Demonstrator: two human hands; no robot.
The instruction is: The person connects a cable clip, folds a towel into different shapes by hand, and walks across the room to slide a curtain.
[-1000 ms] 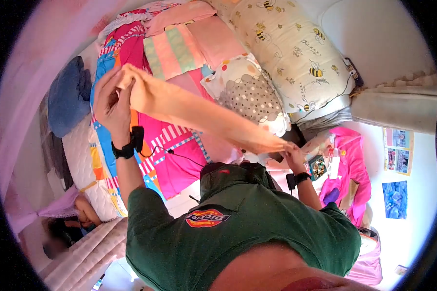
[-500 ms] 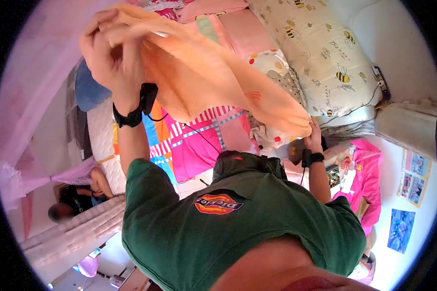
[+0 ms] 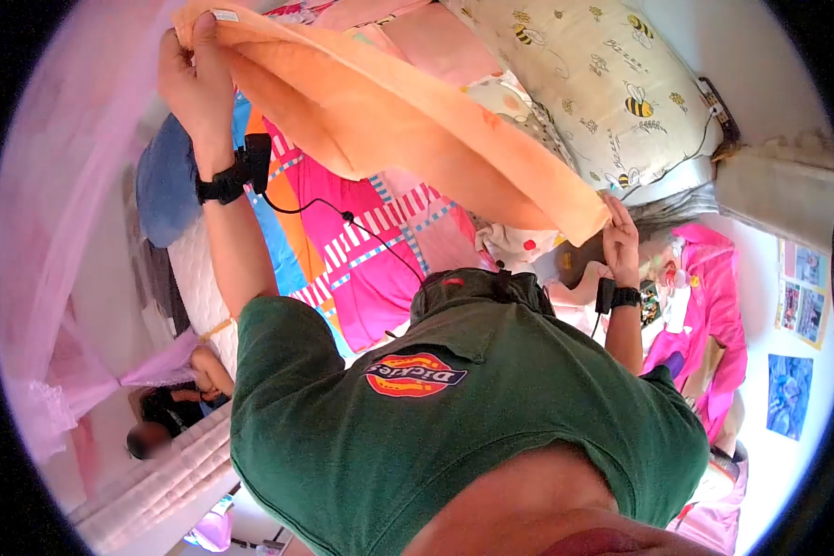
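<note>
An orange towel with a small white tag at its upper left corner is stretched between my two hands. My left hand is closed on that tagged corner, thumb on top, raised high at the left. My right hand pinches the opposite corner, lower and farther to the right. The towel sags between them above a bed. Beneath it, a patchwork bedspread in pink, orange and blue partly shows; the towel hides the rest.
A cream pillow with bees lies at the upper right. Pink clothing hangs at the right, near wall pictures. Sheer pink netting drapes along the left. Another person is at the lower left. A cable runs from my left wrist.
The towel has gone from bunched and twisted to more spread out, its upper edge straighter. My left hand has shifted slightly up; my right hand has moved a little up and right.
</note>
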